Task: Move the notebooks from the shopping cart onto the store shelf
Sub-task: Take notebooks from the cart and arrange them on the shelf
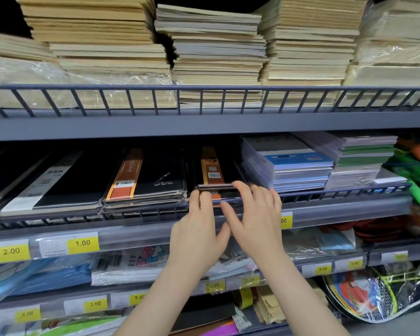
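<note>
1. On my far left, the middle shelf [204, 212] carries a black notebook with a grey-white band marked 25K [51, 185], lying flat behind the low wire rail [83, 214]
2. Just beside it to the right sits a stack of black notebooks with an orange band [146, 180], wrapped in clear film
3. Below these, yellow price tags [83, 243] reading 2.00 and 1.00 are fixed to the shelf front
4. Next comes my left hand [199, 231], fingers spread and pressing on the near edge of the black-and-orange notebooks [214, 175] that lie in the slot between the orange-band stack and the pale stack; the fingers are apart, resting on the front rather than wrapped round anything
5. My right hand [255, 219] is touching the left at the thumbs, its fingers laid over the top near edge of the same notebooks; likewise spread, pushing, not clamped
6. Those notebooks are on the shelf, their front edge at the wire rail
7. To the right stands a stack of blue-and-white exercise books [289, 163], then a stack with green and lilac covers [364, 156]
8. Above everything, the upper shelf holds tall piles of tan paper pads [218, 52]
</note>
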